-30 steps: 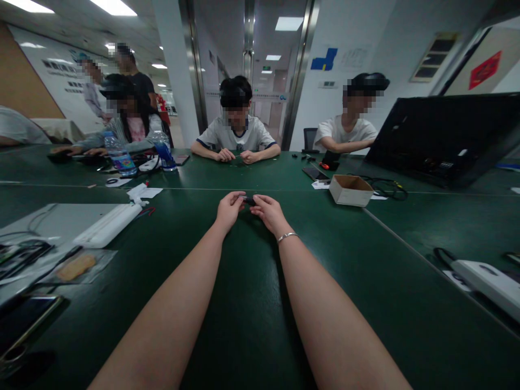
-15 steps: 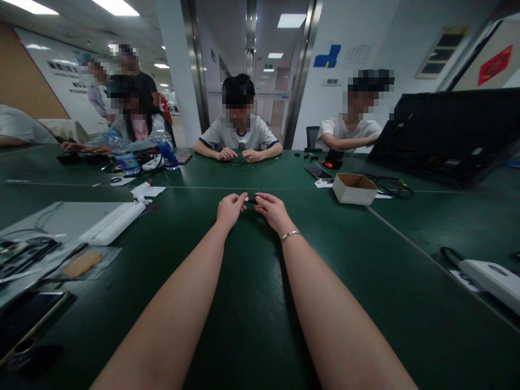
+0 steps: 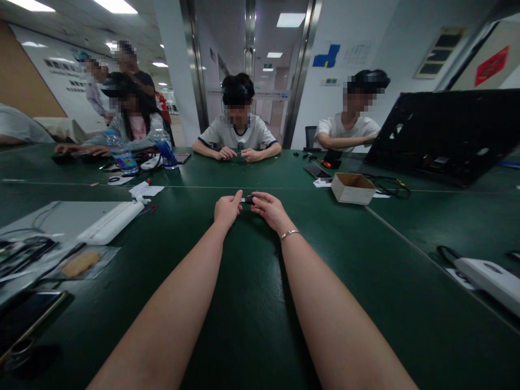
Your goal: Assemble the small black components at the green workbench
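Note:
Over the green table (image 3: 252, 281), both my hands meet around a small black stick with a silver metal end (image 3: 247, 200), which looks like a USB stick. My right hand (image 3: 270, 210) pinches its black body between thumb and fingertips; a silver bracelet (image 3: 290, 234) circles that wrist. At the silver end, my left hand (image 3: 227, 210) is closed, its thumb and fingers against the metal. The fingers partly hide the stick.
Ahead stands an open cardboard box (image 3: 353, 189), with a phone (image 3: 317, 172) beside it. On the left lie a white case (image 3: 109, 223), a plastic bag (image 3: 87, 264) and another phone (image 3: 30, 319). A white power strip (image 3: 489, 276) lies right. Several people sit opposite.
My left hand has shifted slightly left, and more of the stick's silver end shows between my hands. The right hand still pinches the black body. The view has moved a little.

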`<state>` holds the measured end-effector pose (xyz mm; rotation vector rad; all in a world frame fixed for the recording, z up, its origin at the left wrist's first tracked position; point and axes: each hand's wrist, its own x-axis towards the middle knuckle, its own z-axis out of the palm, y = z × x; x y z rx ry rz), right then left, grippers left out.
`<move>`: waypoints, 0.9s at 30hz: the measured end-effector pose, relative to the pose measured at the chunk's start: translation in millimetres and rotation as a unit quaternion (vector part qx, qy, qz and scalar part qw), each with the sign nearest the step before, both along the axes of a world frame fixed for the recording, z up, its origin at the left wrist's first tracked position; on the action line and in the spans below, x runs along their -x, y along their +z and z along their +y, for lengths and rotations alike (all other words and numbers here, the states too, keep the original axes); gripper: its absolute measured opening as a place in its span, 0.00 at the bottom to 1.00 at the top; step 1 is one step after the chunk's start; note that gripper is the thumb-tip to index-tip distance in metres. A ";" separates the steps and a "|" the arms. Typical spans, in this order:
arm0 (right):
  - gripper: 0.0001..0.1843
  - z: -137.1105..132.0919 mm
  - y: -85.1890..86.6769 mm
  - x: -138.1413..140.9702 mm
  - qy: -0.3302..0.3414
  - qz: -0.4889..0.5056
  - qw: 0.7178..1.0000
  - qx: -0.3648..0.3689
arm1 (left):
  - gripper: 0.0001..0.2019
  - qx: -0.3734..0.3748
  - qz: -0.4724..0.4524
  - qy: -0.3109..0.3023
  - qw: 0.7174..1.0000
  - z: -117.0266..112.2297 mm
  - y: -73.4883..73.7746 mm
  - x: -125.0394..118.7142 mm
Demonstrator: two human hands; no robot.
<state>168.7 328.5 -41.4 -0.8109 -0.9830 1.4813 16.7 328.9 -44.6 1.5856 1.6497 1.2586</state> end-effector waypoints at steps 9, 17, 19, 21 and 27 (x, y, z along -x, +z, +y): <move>0.09 3.7 -1.9 2.5 -0.010 -0.021 1.000 0.018 | 0.25 -0.037 -0.031 -0.023 0.999 3.3 -2.7 -2.8; 0.16 7.5 -6.5 2.9 -0.039 -0.046 0.998 0.006 | 0.11 -0.086 -0.120 -0.072 0.986 8.0 -7.0 -9.1; 0.16 7.3 -6.5 2.7 -0.040 -0.049 0.998 0.004 | 0.09 -0.085 -0.145 -0.078 0.983 5.6 -3.9 -11.7; 0.15 6.8 -6.1 2.3 -0.036 -0.049 0.998 0.004 | 0.07 -0.079 -0.162 -0.089 0.980 3.1 -0.6 -13.7; 0.16 5.7 -5.3 1.5 -0.024 -0.041 0.999 0.003 | 0.07 -0.065 -0.158 -0.129 0.977 3.1 -1.7 -12.6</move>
